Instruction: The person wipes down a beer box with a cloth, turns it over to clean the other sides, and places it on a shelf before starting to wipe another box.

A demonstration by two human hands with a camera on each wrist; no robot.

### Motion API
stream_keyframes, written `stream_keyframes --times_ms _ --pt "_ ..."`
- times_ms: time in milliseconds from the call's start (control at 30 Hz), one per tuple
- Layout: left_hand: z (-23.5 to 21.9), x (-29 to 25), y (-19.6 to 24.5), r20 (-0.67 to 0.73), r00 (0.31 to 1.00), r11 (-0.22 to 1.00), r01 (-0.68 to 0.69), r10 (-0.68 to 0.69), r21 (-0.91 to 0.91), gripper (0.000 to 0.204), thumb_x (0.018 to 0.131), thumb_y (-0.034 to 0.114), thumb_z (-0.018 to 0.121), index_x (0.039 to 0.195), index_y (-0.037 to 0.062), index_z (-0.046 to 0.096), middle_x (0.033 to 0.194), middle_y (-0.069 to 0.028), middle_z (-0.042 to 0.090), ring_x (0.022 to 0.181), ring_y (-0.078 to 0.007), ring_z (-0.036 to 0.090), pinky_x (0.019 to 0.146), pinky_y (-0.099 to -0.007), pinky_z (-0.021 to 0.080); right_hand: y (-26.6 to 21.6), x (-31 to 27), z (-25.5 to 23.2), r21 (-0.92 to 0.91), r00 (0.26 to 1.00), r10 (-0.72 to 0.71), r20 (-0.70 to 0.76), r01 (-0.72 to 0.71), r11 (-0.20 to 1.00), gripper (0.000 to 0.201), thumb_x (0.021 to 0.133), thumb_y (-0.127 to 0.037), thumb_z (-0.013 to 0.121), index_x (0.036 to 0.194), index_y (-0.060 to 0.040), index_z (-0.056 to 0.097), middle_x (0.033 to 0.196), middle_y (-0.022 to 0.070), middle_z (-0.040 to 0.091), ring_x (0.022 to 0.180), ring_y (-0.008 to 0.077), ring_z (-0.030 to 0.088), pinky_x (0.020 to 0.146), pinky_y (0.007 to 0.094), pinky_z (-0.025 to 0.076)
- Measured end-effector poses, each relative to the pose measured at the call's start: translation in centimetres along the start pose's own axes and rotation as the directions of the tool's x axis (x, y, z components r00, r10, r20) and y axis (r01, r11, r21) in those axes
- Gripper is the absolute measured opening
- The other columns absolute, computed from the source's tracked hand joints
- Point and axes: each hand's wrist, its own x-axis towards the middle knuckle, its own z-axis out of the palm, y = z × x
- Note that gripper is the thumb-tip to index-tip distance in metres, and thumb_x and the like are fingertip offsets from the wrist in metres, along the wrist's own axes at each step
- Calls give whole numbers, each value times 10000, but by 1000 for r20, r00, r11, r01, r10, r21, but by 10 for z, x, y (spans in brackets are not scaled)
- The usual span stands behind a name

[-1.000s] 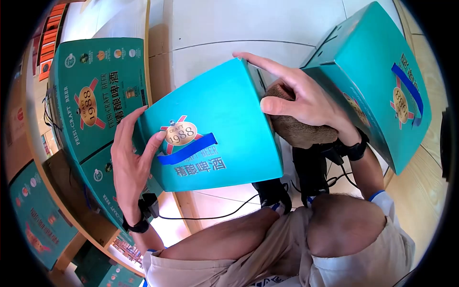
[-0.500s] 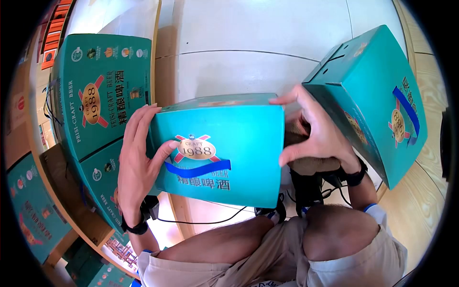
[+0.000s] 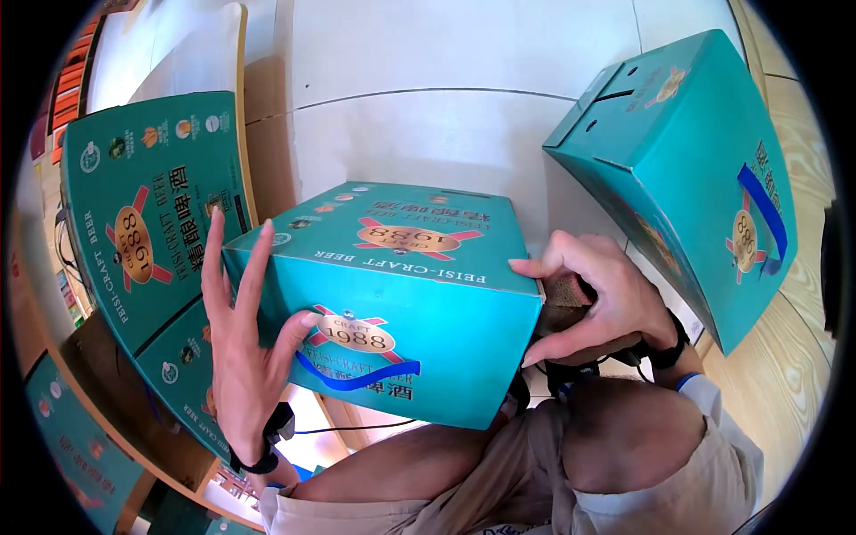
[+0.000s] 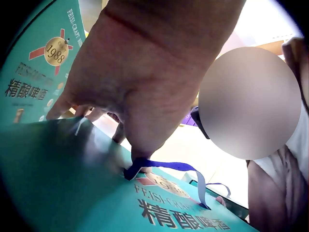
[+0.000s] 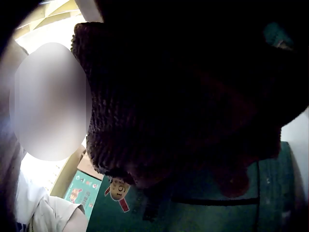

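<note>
A teal beer box (image 3: 446,312) with a blue ribbon handle (image 3: 357,374) is in front of the knees, its printed broad side and ribbon side both showing in the head view. My left hand (image 3: 245,343) lies at its left end, thumb pressing beside the oval logo and the other fingers straight and spread past the edge. In the left wrist view the thumb meets the box close to the ribbon. My right hand (image 3: 606,290) holds a bunched brown cloth (image 3: 566,299) against the right end, thumb and index fingertip at the box's edges. That cloth fills the dark right wrist view.
Another teal beer box (image 3: 713,196) stands tilted-looking at the right on the floor. More such boxes (image 3: 147,205) sit on a wooden shelf (image 3: 241,116) to the left. Pale floor tiles (image 3: 428,53) lie ahead; a black cable (image 3: 357,428) runs from the left wrist.
The box has turned so its printed broad side now shows, and its ribbon side has tipped toward the knees. The left fingers have spread and straightened; the right hand and cloth moved along the right end.
</note>
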Motion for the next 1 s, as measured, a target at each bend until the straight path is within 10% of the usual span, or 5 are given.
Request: stream_keyframes --times_ms 133,467,600,833,1000 --pt "0 -3 2 -33 999 999 2 0 42 914 864 318 819 1643 174 362 1731 -174 172 1540 -436 321 1207 -592 378 -14 -2 -20 -118 998 16 58 -10 993 739 607 -323 1039 1166 -16 666 992 107 739 837 240 722 775 330 538" --pt "-5 -8 -4 18 999 997 26 -28 78 1238 708 804 700 1667 145 275 1719 -200 185 1508 -470 365 1137 -625 448 -49 -5 3 -318 906 -352 -234 271 908 332 855 -148 854 1106 -67 652 786 112 630 572 241 573 502 358 429" --pt "-4 -7 -7 24 1000 996 -9 7 87 1319 641 847 668 1674 144 246 1714 -214 187 1497 -487 374 1135 -624 449 -74 10 38 -439 537 -451 -713 160 884 69 990 -254 702 1036 -243 651 839 59 496 694 214 548 547 307 430" --pt "-1 -6 -9 65 996 993 -74 68 89 1441 548 853 630 1672 64 194 1698 -267 171 1488 -499 372 1149 -601 432 -43 59 13 -217 898 -239 -369 167 962 202 946 -9 686 1096 -57 813 1112 189 698 846 279 703 824 340 581" --pt "2 -6 -8 88 993 997 -82 81 11 1409 616 781 707 1675 37 149 1701 -277 148 1526 -490 307 1198 -580 376 -17 62 15 105 978 -204 -37 206 973 433 942 -312 753 1283 -44 761 1182 204 673 1040 304 661 909 373 527"
